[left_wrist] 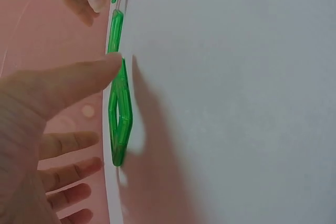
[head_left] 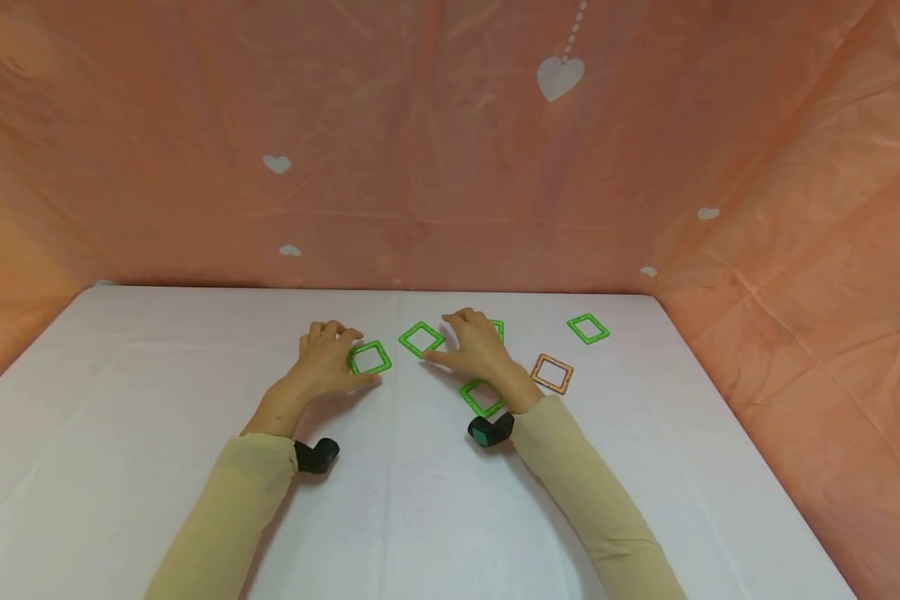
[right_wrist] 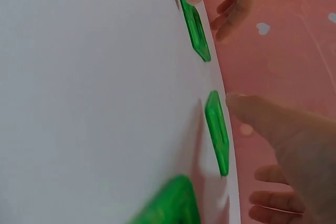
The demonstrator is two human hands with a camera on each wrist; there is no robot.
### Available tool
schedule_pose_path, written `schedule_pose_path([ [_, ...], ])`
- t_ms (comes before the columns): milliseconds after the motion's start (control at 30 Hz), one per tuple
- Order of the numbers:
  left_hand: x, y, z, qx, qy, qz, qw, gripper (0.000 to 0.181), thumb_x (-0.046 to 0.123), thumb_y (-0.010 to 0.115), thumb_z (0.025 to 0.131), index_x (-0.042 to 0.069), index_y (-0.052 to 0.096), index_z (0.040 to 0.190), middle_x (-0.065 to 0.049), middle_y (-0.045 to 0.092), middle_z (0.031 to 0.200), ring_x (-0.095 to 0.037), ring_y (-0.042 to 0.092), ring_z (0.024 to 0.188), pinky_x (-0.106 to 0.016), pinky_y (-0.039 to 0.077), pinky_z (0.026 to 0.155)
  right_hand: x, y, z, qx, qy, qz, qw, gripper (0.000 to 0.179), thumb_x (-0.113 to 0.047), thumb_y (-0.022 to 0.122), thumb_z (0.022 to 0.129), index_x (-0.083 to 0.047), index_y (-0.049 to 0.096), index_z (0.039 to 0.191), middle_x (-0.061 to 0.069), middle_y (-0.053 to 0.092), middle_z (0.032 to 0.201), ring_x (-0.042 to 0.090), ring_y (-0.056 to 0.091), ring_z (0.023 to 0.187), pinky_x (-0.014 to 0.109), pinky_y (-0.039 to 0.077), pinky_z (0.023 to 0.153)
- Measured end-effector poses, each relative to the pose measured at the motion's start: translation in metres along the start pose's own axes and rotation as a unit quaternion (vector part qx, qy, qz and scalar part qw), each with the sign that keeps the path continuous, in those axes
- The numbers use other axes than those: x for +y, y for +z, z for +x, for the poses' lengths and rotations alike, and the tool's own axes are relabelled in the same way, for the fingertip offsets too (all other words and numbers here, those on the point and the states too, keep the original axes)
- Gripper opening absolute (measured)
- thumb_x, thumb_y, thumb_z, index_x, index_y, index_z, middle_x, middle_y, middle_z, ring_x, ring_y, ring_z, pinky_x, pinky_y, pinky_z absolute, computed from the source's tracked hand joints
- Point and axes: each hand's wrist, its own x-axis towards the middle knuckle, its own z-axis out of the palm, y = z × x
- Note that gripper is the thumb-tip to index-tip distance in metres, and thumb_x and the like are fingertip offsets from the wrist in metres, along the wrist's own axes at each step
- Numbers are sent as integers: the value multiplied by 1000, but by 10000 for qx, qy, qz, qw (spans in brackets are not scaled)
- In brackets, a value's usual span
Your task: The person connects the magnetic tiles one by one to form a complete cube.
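Observation:
My left hand (head_left: 326, 358) is at a green square frame tile (head_left: 385, 353), fingers on its far left side and thumb by its near edge. In the left wrist view the thumb overlaps the tile and the other fingers are spread apart. My right hand (head_left: 480, 346) reaches over the table, its thumb tip close to a second green square tile (head_left: 409, 331). Its fingers are spread, with nothing between them in the right wrist view. Another green tile (head_left: 502, 329) is partly hidden behind the right hand, and one more green tile (head_left: 471, 405) lies under the right wrist.
An orange square tile (head_left: 557, 361) lies right of the right wrist, and a green tile (head_left: 600, 324) farther back. A white cloth (head_left: 420, 517) covers the table. Pink-orange fabric (head_left: 420, 150) with white hearts hangs behind and at both sides.

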Motion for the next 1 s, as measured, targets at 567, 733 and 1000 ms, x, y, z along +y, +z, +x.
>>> schedule_pose_path([
  [567, -6, 1, -2, -106, -66, -312, 9994, 57, 26, 75, 80, -12, 55, 118, -25, 51, 108, -37, 41, 101, -50, 38, 89, -11, 12, 7, -92, 80, 413, 9991, 66, -41, 74, 82, 2, 57, 130, 18, 53, 124, 31, 49, 116, 41, 43, 101],
  [733, -8, 2, -1, -86, 0, -402, 9992, 53, 23, 75, 82, -13, 56, 116, -24, 52, 106, -37, 43, 101, -48, 40, 89, -11, 15, 8, -122, 132, 530, 9984, 64, -37, 74, 83, 3, 56, 130, 19, 52, 124, 31, 49, 116, 41, 42, 101],
  [1000, -11, 5, 0, -127, 22, -690, 9975, 52, 19, 74, 83, -14, 55, 118, -26, 50, 111, -38, 43, 105, -49, 40, 92, -12, 16, 10, -185, 129, 747, 9970, 59, -28, 73, 85, 5, 55, 130, 20, 52, 121, 31, 50, 112, 41, 43, 99],
])
